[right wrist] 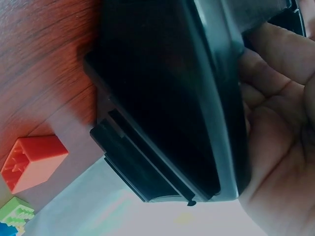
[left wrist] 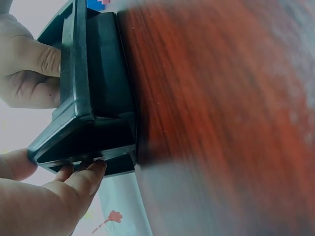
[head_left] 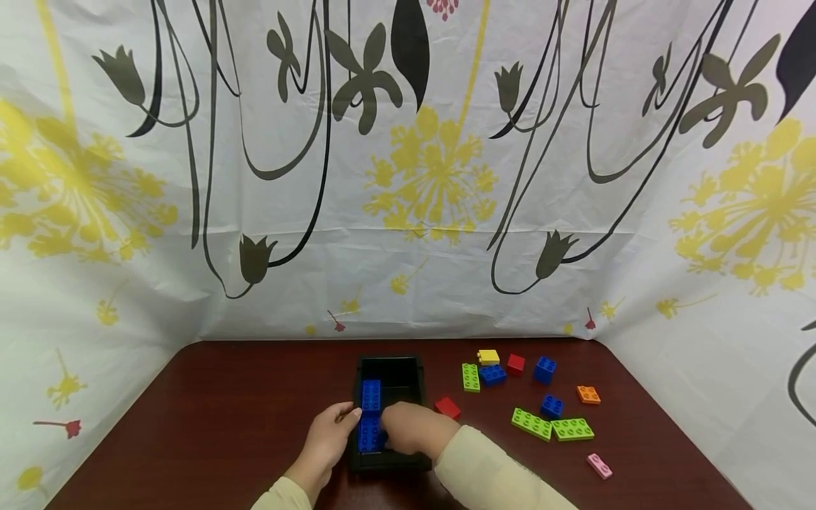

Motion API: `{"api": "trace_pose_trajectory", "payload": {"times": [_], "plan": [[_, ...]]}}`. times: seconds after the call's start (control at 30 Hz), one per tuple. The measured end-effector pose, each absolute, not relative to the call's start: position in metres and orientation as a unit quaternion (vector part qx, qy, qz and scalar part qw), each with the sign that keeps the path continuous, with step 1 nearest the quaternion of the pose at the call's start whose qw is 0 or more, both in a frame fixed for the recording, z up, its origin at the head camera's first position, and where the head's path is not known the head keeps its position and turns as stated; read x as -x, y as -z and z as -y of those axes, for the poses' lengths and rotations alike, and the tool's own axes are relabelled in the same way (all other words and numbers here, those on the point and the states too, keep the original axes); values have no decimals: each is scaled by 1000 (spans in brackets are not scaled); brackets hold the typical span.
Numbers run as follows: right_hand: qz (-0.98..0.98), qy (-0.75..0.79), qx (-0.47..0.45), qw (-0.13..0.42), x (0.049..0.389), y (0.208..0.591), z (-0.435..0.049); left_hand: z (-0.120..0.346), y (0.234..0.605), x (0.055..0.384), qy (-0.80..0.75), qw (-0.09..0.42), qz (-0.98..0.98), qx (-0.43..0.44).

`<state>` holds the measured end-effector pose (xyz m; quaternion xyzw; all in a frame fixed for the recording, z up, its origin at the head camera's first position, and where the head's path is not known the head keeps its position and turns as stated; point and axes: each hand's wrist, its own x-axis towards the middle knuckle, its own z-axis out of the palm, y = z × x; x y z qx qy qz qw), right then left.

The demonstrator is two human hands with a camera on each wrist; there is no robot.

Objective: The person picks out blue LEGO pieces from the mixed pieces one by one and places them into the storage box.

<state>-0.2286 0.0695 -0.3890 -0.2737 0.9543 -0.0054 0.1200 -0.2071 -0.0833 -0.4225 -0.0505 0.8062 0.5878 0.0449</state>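
A black plastic bin (head_left: 391, 462) sits on the table, with two blue bricks, one (head_left: 370, 395) behind the other (head_left: 368, 433), along its left side. My left hand (head_left: 328, 433) grips the bin's left wall, thumb at the rim; in the left wrist view its fingers (left wrist: 86, 179) lie along the outside. My right hand (head_left: 411, 428) reaches over the right wall into the bin, right beside the nearer blue brick. The bin's wall hides its fingertips in the right wrist view, where the palm (right wrist: 280, 132) shows, so I cannot tell whether it holds anything.
Right of the bin lies a red brick (head_left: 448, 407). Further right are a yellow brick (head_left: 488, 357), green bricks (head_left: 532, 423), blue bricks (head_left: 545, 369), an orange brick (head_left: 588, 394) and a pink brick (head_left: 599, 465). Patterned cloth (head_left: 408, 283) hangs behind the dark wooden table (head_left: 255, 397).
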Motion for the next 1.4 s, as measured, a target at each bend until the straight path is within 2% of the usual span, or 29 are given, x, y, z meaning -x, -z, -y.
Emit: {"api": "trace_pose_trajectory", "payload": {"times": [0.2, 0.9, 1.17, 1.4], "plan": [[-954, -7, 283, 96, 228, 390, -69, 84, 423, 207, -589, 44, -805, 50], [-967, 24, 231, 102, 217, 393, -66, 84, 423, 209, -580, 60, -811, 57], [-969, 24, 236, 69, 209, 390, -74, 83, 424, 208, -580, 51, -811, 59], [-955, 68, 289, 18, 204, 390, -86, 83, 425, 208, -580, 48, -812, 52]]}}
